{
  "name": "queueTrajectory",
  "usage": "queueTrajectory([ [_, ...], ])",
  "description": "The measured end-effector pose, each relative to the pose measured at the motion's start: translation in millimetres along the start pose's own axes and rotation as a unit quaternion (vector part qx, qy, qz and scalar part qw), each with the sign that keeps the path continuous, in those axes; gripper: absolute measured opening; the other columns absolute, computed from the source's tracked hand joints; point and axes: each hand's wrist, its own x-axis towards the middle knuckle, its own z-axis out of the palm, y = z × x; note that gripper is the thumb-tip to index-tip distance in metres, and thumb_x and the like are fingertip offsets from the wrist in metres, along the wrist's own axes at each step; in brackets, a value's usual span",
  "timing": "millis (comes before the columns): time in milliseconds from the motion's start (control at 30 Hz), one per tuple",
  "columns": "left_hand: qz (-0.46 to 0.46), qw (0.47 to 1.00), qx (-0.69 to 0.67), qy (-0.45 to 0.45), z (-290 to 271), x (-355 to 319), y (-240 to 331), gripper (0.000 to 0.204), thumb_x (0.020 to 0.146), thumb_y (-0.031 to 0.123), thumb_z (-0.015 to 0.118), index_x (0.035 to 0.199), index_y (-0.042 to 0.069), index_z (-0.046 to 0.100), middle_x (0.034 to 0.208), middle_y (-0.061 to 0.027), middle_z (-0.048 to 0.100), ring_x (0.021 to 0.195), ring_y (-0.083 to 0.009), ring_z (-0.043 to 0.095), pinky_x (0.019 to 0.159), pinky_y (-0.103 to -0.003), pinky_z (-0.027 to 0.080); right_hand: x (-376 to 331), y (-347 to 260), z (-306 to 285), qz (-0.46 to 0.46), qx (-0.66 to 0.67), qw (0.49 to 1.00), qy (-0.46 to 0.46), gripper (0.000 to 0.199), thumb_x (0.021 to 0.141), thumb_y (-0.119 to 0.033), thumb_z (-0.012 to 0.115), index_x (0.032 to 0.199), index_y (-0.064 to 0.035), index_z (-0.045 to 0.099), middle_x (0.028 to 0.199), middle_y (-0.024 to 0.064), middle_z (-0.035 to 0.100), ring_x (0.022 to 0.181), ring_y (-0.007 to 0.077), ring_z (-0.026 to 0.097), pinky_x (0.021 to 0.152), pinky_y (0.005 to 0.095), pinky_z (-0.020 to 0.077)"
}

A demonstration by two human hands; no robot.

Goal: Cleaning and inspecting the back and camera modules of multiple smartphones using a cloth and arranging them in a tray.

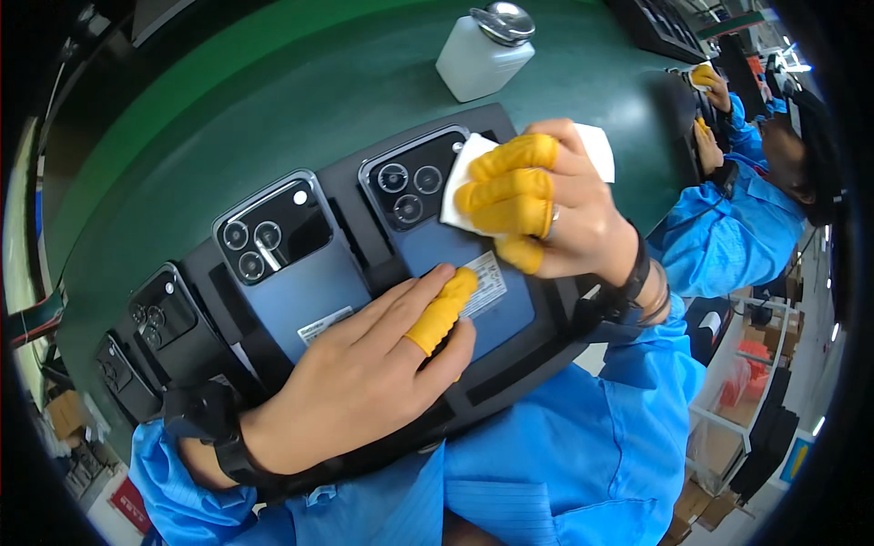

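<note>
Wiping the back of a blue phone held in a black tray.
Left hand lies flat, pinning the phone at the tray's near edge; right hand pinches a white cloth beside the lenses, probably mid-wipe; next, sweeping needs light pressure. White bottle stands far.

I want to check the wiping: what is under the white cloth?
The white cloth, held by the right hand, lies on a blue phone beside its camera lenses. The part beneath the cloth is covered.

Glossy phone back, soft white cloth
</note>
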Motion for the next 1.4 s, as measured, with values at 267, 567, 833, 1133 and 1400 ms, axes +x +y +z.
queueTrajectory([
  [267,-0.004,1.000,0.001,-0.011,-2,-3,-1,0.034,0.074,0.019,0.066,0.105,0.008,0.062,0.121,-0.0246,0.053,0.107,-0.0320,0.057,0.085,-0.033,0.052,-3,2,-8,0.033,0.002,0.999,-0.008,0.026,0.058,-0.002,0.069,0.083,-0.0054,0.064,0.085,0.0079,0.064,0.082,0.0277,0.060,0.080,0.0402,0.0430],
  [567,-0.020,1.000,-0.006,-0.007,-4,-3,0,0.035,0.072,0.019,0.069,0.104,0.009,0.063,0.120,-0.0251,0.053,0.106,-0.0317,0.058,0.083,-0.032,0.052,-6,17,-8,0.159,0.131,0.969,0.139,0.017,0.069,0.006,0.061,0.084,-0.0021,0.064,0.089,0.0104,0.068,0.086,0.0244,0.064,0.081,0.0327,0.0477],
  [833,-0.015,1.000,-0.012,0.008,-2,-1,-1,0.032,0.072,0.018,0.068,0.102,0.009,0.064,0.119,-0.0251,0.054,0.105,-0.0304,0.058,0.083,-0.032,0.053,25,24,1,0.074,0.083,0.988,0.104,0.024,0.071,0.004,0.066,0.094,-0.0038,0.066,0.097,0.0089,0.069,0.094,0.0259,0.063,0.085,0.0345,0.0465],
  [1133,0.001,1.000,-0.010,0.015,-3,-2,-1,0.030,0.073,0.016,0.067,0.101,0.008,0.064,0.116,-0.0244,0.055,0.104,-0.0306,0.059,0.083,-0.032,0.053,41,6,18,-0.046,-0.012,0.999,0.020,0.022,0.058,-0.007,0.069,0.079,-0.0050,0.064,0.085,0.0058,0.064,0.084,0.0244,0.060,0.079,0.0380,0.0451],
  [1400,-0.011,0.999,-0.010,0.047,2,0,0,0.030,0.072,0.015,0.068,0.100,0.007,0.064,0.113,-0.0235,0.057,0.100,-0.0311,0.060,0.082,-0.033,0.053,39,9,16,-0.147,-0.015,0.989,-0.011,0.019,0.062,-0.012,0.066,0.079,-0.0037,0.063,0.085,0.0075,0.064,0.081,0.0252,0.060,0.077,0.0404,0.0460],
])
